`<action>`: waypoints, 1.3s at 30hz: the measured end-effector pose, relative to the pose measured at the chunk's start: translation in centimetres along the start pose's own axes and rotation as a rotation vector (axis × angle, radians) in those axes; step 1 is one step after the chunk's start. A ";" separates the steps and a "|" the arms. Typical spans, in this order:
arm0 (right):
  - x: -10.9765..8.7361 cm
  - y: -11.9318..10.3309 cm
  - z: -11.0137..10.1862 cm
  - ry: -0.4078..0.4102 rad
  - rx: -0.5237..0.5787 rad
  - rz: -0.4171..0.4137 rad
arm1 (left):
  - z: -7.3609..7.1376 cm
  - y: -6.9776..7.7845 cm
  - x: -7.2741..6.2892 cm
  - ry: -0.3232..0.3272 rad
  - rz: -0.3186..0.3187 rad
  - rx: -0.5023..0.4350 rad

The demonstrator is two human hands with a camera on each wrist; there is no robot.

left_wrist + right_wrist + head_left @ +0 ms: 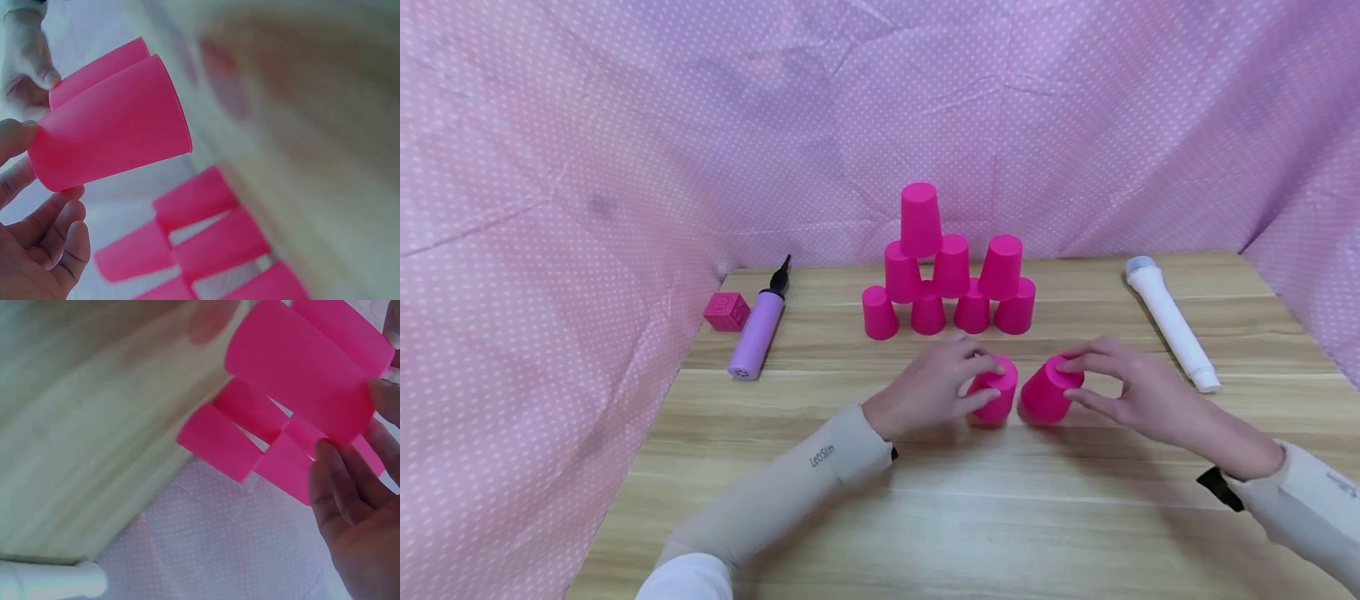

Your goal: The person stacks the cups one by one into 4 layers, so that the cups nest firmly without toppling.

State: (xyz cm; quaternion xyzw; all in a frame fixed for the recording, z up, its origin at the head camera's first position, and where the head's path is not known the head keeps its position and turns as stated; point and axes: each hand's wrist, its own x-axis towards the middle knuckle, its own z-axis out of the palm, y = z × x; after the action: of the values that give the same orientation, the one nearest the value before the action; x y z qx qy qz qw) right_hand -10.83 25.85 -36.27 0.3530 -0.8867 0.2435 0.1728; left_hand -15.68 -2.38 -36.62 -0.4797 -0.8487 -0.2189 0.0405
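My left hand (936,379) pinches an upside-down pink cup (998,392) near its closed end, thumb on one side and fingers on the other. Beside it, my right hand (1138,392) holds a second pink cup (1047,396) the same way, tilted with its open rim toward the left. The two cups are close side by side; in the left wrist view the nearer cup (115,125) overlaps the other. Behind them stands a pyramid of upside-down pink cups: several in the bottom row (927,312), three above (951,267), and a single cup (920,218) on top, toward the left.
On the left of the wooden table (925,533) lies a lilac hand pump (757,333) with a black nozzle, next to a pink cube (727,311). A white tube-shaped object (1172,321) with a clear end lies at the right. Pink dotted cloth (820,125) hangs behind.
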 end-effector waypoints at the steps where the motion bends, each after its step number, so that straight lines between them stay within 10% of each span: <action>1: 0.3 0.1 -0.2 0.017 0.011 -0.018 | -0.5 -0.2 0.0 0.034 0.007 -0.006; 11: 5.8 0.4 -2.9 0.181 0.022 -0.138 | -7.0 -1.9 1.1 0.363 0.155 0.034; 19: 12.7 0.3 -6.4 0.284 -0.041 0.002 | -14.9 -2.3 3.1 0.477 0.235 0.088; 26: 18.3 1.2 -6.2 0.124 -0.048 0.180 | -19.5 -3.1 5.9 0.489 0.066 0.175; 39: 21.0 2.9 -4.3 -0.047 0.040 0.313 | -19.9 -4.9 9.9 0.347 -0.207 0.226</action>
State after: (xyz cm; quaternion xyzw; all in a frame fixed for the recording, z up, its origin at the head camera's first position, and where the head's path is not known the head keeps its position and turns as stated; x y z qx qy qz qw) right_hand -26.85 18.64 -23.59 0.2196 -0.9297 0.2765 0.1048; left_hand -27.91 -4.86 -17.56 -0.3376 -0.8929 -0.2045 0.2166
